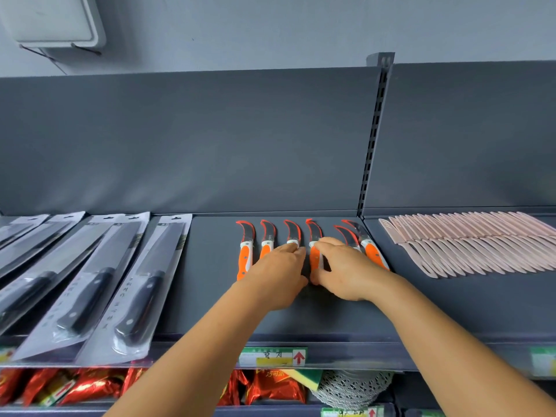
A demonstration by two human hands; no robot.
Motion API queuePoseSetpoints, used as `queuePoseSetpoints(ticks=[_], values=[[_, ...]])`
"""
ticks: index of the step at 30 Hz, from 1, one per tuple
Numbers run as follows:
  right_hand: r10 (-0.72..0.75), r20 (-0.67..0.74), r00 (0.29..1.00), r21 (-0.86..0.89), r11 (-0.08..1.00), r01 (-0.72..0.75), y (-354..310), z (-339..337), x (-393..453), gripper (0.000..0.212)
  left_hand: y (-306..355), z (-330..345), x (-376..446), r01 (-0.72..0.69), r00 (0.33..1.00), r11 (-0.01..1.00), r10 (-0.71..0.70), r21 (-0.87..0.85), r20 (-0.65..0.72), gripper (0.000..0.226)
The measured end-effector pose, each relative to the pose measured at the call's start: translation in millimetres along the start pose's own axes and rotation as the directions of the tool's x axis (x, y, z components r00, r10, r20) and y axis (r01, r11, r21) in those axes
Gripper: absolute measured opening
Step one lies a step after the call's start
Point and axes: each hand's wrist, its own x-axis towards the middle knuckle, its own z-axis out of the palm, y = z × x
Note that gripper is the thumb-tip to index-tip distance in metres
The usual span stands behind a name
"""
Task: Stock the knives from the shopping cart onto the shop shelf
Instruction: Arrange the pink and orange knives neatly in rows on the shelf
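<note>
Several small curved knives with orange and white handles (245,251) lie in a row on the dark grey shelf (210,296), blades pointing to the back. My left hand (275,272) lies over the third knife from the left, fingertips on its white collar. My right hand (343,270) pinches the fourth knife (314,236) by its orange handle, thumb at the handle's near end. Two more curved knives (368,248) lie close together to the right of my right hand. The shopping cart is out of view.
Large black-handled kitchen knives in clear blister packs (141,284) lie side by side at the left. Rows of pink sheathed knives (469,245) fill the neighbouring shelf bay at the right. A slotted upright (373,139) divides the bays. Red snack packets (90,386) sit on the shelf below.
</note>
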Motion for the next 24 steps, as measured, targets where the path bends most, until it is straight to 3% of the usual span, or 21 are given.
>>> queuePoseSetpoints(ticks=[2,5,9,15,20,24], values=[[-0.004,-0.083,0.997,0.005,1.0,0.004,12,-6,-5,0.044,8,1,0,-0.06,0.997,0.996,0.057,-0.062,-0.053,0.043],[0.076,-0.164,0.983,-0.014,0.997,-0.079,35,-15,-12,0.047,30,7,6,-0.155,0.988,0.987,0.153,-0.05,-0.025,0.05],[0.151,-0.119,0.981,-0.041,0.987,-0.157,57,-16,-17,0.044,60,18,23,-0.221,0.975,0.974,0.221,-0.043,-0.011,0.047],[0.131,-0.063,0.989,-0.016,0.991,-0.133,70,-13,-18,0.048,77,27,41,-0.179,0.98,0.982,0.183,-0.057,0.078,0.044],[0.097,-0.038,0.995,-0.017,0.995,-0.098,73,-13,-21,0.045,75,24,39,-0.14,0.99,0.989,0.139,0.036,0.037,0.035],[0.059,-0.027,0.998,-0.057,0.997,-0.061,71,-12,-22,0.042,70,19,41,-0.108,0.985,0.989,0.092,0.104,0.149,0.037]])
